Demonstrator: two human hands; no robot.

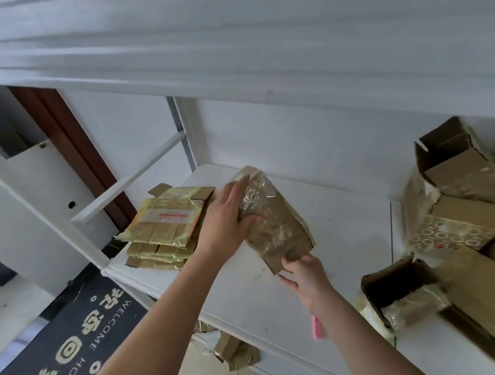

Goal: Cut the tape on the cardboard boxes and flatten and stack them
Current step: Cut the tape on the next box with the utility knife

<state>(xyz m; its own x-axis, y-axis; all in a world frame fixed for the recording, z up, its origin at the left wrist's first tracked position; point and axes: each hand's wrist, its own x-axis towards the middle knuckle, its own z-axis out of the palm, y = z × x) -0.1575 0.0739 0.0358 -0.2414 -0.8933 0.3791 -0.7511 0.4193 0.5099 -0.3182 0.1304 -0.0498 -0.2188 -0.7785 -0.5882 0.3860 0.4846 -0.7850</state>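
Both arms reach over the white shelf [343, 225], the left hand [225, 217] and right hand [302, 273] pinching a flat box [274, 223] beside the stack of flat boxes [165, 220], so some are done, but open boxes [464, 181] wait at the right.

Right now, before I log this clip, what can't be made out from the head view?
- Pink tool: mostly hidden behind the right forearm; its blade is unseen.
- Right hand: palm side hidden; it pinches the taped box, which the left hand also holds.
- Label on the flattened stack: print too small to read.
- Unflattened boxes: motion-blurred, cut off by the right edge.
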